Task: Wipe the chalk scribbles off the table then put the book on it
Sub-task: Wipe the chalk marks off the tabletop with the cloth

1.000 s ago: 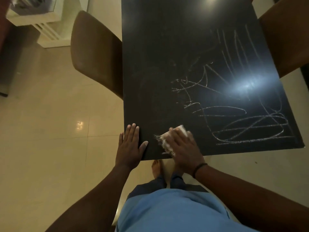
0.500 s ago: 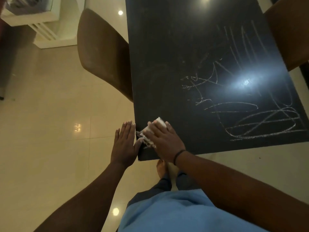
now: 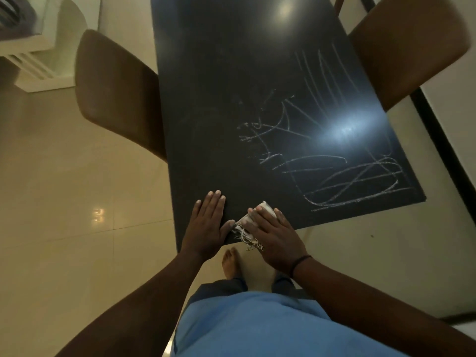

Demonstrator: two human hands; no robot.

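A black table [image 3: 221,99] carries white chalk scribbles [image 3: 334,161] over its right half; the left half looks wiped. My right hand [image 3: 273,235] presses a white frayed cloth [image 3: 247,228] flat at the table's near edge. My left hand [image 3: 208,225] lies flat on the near left corner, fingers apart, with its thumb touching the cloth. No book is in view.
A brown chair [image 3: 116,91] stands against the table's left side and another brown chair [image 3: 407,45] at the far right. A white cabinet [image 3: 49,50] sits at the far left on the glossy tiled floor [image 3: 77,191]. My bare foot [image 3: 230,262] shows below the table edge.
My right hand slid the cloth left along the near edge toward my left hand and sits a little lower now. My left hand stayed at the corner.
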